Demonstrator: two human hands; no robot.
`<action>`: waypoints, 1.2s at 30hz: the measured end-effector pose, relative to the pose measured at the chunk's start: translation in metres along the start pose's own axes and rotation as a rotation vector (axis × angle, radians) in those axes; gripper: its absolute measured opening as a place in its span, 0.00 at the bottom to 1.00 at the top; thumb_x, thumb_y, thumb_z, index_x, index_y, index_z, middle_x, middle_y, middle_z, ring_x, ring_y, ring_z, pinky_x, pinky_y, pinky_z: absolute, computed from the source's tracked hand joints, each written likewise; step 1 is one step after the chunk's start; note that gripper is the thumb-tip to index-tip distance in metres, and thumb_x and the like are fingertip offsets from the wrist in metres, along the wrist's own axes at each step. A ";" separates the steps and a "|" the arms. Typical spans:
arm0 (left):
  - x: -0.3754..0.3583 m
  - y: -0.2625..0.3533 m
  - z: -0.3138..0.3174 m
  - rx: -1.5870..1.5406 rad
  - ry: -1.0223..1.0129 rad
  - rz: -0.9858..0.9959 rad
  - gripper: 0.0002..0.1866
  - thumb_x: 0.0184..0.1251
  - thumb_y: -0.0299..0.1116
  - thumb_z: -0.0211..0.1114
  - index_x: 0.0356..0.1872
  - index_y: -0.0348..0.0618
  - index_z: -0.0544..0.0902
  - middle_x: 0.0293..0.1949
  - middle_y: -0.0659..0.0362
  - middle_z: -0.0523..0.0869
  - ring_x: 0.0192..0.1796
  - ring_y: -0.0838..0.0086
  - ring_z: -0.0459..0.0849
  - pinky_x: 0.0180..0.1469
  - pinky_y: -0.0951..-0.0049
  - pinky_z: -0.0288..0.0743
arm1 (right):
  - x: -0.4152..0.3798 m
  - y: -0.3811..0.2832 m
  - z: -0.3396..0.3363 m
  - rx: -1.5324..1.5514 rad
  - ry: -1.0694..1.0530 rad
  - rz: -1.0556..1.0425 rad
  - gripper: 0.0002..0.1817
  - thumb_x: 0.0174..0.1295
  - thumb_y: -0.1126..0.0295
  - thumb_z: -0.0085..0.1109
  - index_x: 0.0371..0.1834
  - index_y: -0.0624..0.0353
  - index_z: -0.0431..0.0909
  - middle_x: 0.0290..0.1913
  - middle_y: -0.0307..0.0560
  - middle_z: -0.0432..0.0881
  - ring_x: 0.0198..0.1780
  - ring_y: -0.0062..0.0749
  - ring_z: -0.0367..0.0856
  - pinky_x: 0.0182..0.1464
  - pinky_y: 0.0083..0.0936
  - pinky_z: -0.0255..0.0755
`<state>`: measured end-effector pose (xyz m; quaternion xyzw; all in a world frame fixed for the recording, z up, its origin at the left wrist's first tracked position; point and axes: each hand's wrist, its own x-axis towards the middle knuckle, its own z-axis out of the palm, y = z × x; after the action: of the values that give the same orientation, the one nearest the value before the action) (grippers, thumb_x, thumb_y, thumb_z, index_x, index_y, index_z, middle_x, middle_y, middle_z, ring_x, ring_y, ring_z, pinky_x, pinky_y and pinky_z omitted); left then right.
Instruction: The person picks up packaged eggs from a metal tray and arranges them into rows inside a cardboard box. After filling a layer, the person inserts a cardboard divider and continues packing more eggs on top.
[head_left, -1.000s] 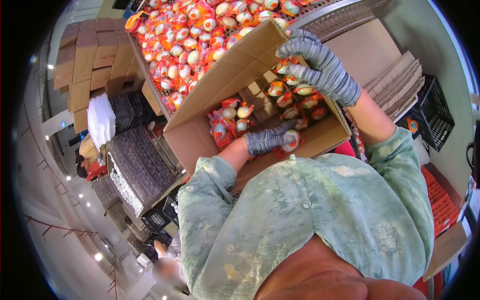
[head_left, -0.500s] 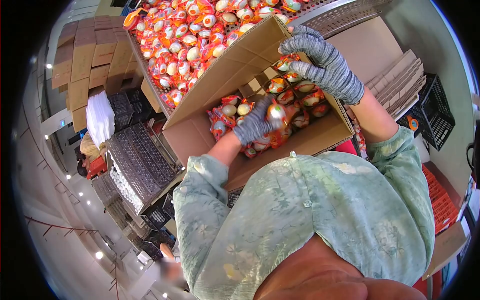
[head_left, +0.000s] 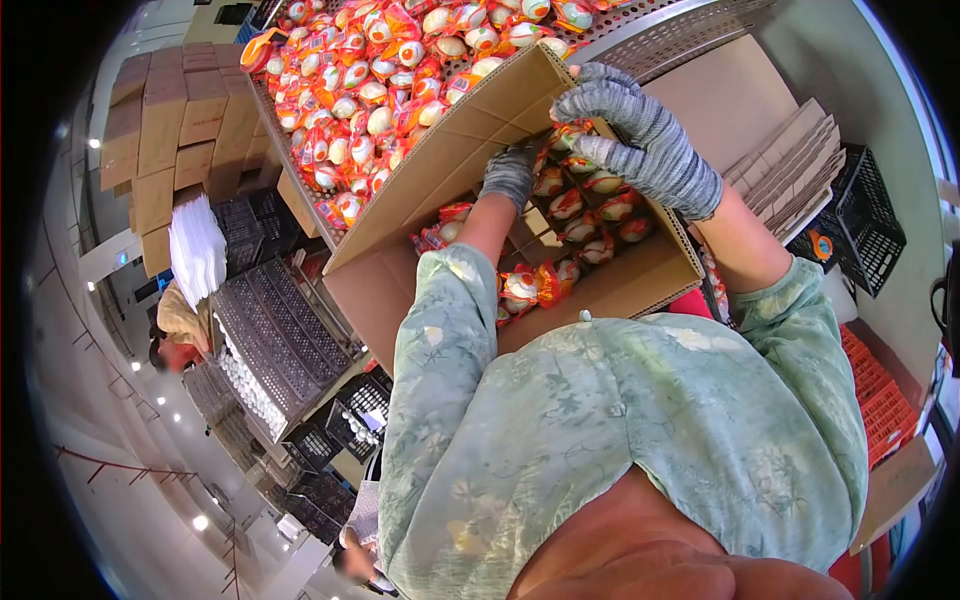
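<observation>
A cardboard box (head_left: 640, 285) stands in front of me, its tall flap raised on the far left. Inside, a divider grid (head_left: 528, 232) holds several wrapped eggs (head_left: 580, 228) in orange-red film on the right. Other wrapped eggs (head_left: 525, 288) lie loose near the front wall, and more (head_left: 440, 230) lie at the left. My left hand (head_left: 510, 172), in a grey fingerless glove, reaches into the box by the raised flap; its fingers are mostly hidden. My right hand (head_left: 645, 135), gloved alike, curls around the box's far right rim, close to a wrapped egg (head_left: 570, 135).
A perforated metal tray (head_left: 290, 150) heaped with wrapped eggs lies beyond the box. Flattened cardboard (head_left: 790, 165) and a black crate (head_left: 870, 220) are at right. Dark trays (head_left: 280, 315), stacked cartons (head_left: 170, 120) and other people (head_left: 180, 325) are at left.
My left hand has moved from the loose eggs in the middle of the box to the far side by the flap, uncovering divider cells. My right hand stays at the rim.
</observation>
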<state>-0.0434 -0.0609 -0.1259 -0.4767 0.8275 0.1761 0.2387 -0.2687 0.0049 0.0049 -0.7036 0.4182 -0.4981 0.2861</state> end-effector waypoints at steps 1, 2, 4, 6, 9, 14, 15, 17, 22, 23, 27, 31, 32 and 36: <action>0.009 0.000 -0.006 -0.039 -0.064 0.024 0.35 0.54 0.37 0.67 0.65 0.50 0.66 0.63 0.48 0.72 0.64 0.54 0.71 0.64 0.57 0.67 | 0.001 -0.001 -0.001 0.003 -0.001 0.000 0.17 0.54 0.68 0.66 0.49 0.51 0.80 0.53 0.45 0.78 0.65 0.44 0.66 0.67 0.38 0.60; 0.016 -0.001 -0.007 -0.071 -0.097 0.050 0.37 0.54 0.37 0.68 0.67 0.52 0.64 0.64 0.48 0.70 0.65 0.54 0.70 0.65 0.58 0.65 | 0.001 -0.001 -0.001 0.002 -0.001 0.000 0.17 0.54 0.68 0.66 0.49 0.51 0.81 0.52 0.45 0.78 0.65 0.45 0.66 0.67 0.38 0.61; 0.029 -0.005 -0.003 -0.130 -0.133 0.095 0.42 0.53 0.34 0.68 0.70 0.58 0.57 0.66 0.47 0.67 0.66 0.54 0.69 0.67 0.59 0.62 | 0.002 0.002 -0.002 -0.011 -0.005 -0.003 0.17 0.54 0.68 0.66 0.49 0.51 0.81 0.52 0.44 0.78 0.65 0.45 0.66 0.67 0.39 0.61; 0.026 -0.011 0.017 -0.144 -0.070 0.083 0.45 0.53 0.32 0.67 0.73 0.61 0.53 0.67 0.47 0.65 0.67 0.54 0.68 0.69 0.60 0.60 | 0.001 0.002 0.000 -0.018 -0.007 -0.009 0.17 0.54 0.68 0.67 0.49 0.51 0.81 0.52 0.44 0.79 0.65 0.44 0.66 0.67 0.39 0.61; 0.024 -0.022 0.047 -0.218 0.075 0.053 0.42 0.55 0.32 0.66 0.72 0.57 0.55 0.68 0.48 0.64 0.67 0.55 0.66 0.69 0.61 0.60 | 0.002 0.001 -0.002 -0.033 0.011 -0.014 0.17 0.54 0.68 0.67 0.49 0.51 0.80 0.52 0.43 0.79 0.65 0.44 0.67 0.66 0.38 0.61; 0.014 -0.023 0.038 -0.057 0.112 0.105 0.38 0.55 0.34 0.66 0.69 0.51 0.61 0.69 0.51 0.63 0.67 0.55 0.67 0.67 0.57 0.62 | 0.000 0.002 0.001 0.013 -0.003 0.013 0.17 0.54 0.67 0.67 0.49 0.51 0.80 0.53 0.43 0.78 0.65 0.44 0.67 0.66 0.38 0.61; 0.008 -0.016 0.031 0.076 0.128 0.104 0.37 0.56 0.35 0.66 0.68 0.52 0.61 0.68 0.51 0.63 0.67 0.54 0.67 0.67 0.57 0.63 | -0.001 0.003 0.000 0.026 0.000 0.014 0.17 0.54 0.67 0.67 0.49 0.51 0.80 0.53 0.43 0.78 0.65 0.44 0.67 0.66 0.39 0.61; -0.001 -0.007 0.019 0.167 0.096 0.077 0.36 0.57 0.36 0.65 0.68 0.53 0.61 0.68 0.49 0.64 0.66 0.54 0.69 0.67 0.58 0.63 | -0.001 0.000 0.000 -0.003 -0.013 0.016 0.16 0.56 0.73 0.64 0.50 0.55 0.79 0.52 0.40 0.80 0.67 0.42 0.64 0.68 0.37 0.58; -0.006 -0.004 0.012 -0.099 0.000 -0.065 0.29 0.65 0.33 0.54 0.68 0.55 0.62 0.68 0.51 0.65 0.65 0.55 0.70 0.66 0.58 0.64 | -0.001 0.000 -0.001 -0.008 -0.028 0.015 0.16 0.57 0.75 0.62 0.50 0.57 0.78 0.51 0.39 0.80 0.69 0.41 0.62 0.68 0.36 0.57; 0.003 -0.016 0.032 -0.133 0.035 -0.061 0.28 0.66 0.31 0.51 0.68 0.55 0.62 0.68 0.51 0.65 0.65 0.56 0.70 0.66 0.58 0.65 | -0.001 0.000 0.000 -0.007 -0.027 0.028 0.16 0.57 0.75 0.62 0.50 0.57 0.78 0.51 0.39 0.80 0.69 0.41 0.62 0.68 0.36 0.57; 0.012 -0.022 0.047 -0.107 0.099 -0.073 0.27 0.68 0.27 0.44 0.68 0.57 0.63 0.68 0.53 0.65 0.65 0.57 0.71 0.64 0.57 0.67 | 0.001 -0.001 0.000 -0.032 -0.021 0.006 0.16 0.57 0.75 0.62 0.50 0.56 0.78 0.52 0.39 0.80 0.69 0.41 0.62 0.68 0.36 0.57; 0.003 -0.019 0.037 -0.023 0.052 -0.046 0.31 0.63 0.30 0.53 0.69 0.58 0.61 0.68 0.53 0.65 0.64 0.56 0.72 0.65 0.58 0.66 | 0.001 -0.001 -0.001 -0.024 -0.027 0.009 0.17 0.56 0.72 0.64 0.50 0.54 0.79 0.53 0.43 0.78 0.67 0.42 0.64 0.67 0.36 0.58; 0.000 -0.019 0.034 0.005 0.066 -0.023 0.32 0.62 0.30 0.54 0.70 0.58 0.60 0.69 0.54 0.64 0.64 0.56 0.72 0.65 0.58 0.67 | 0.002 0.000 -0.002 -0.016 -0.025 0.014 0.17 0.55 0.70 0.65 0.50 0.53 0.80 0.55 0.46 0.77 0.66 0.43 0.65 0.67 0.35 0.59; -0.041 -0.027 0.010 0.016 0.141 -0.003 0.29 0.62 0.33 0.57 0.67 0.58 0.65 0.67 0.56 0.68 0.61 0.59 0.75 0.61 0.60 0.70 | -0.001 0.001 -0.001 -0.009 -0.028 0.001 0.17 0.56 0.73 0.64 0.50 0.54 0.79 0.54 0.42 0.78 0.66 0.40 0.65 0.67 0.34 0.58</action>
<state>0.0004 -0.0399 -0.1124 -0.4874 0.8429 0.1351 0.1836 -0.2705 0.0049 0.0044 -0.7116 0.4168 -0.4863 0.2891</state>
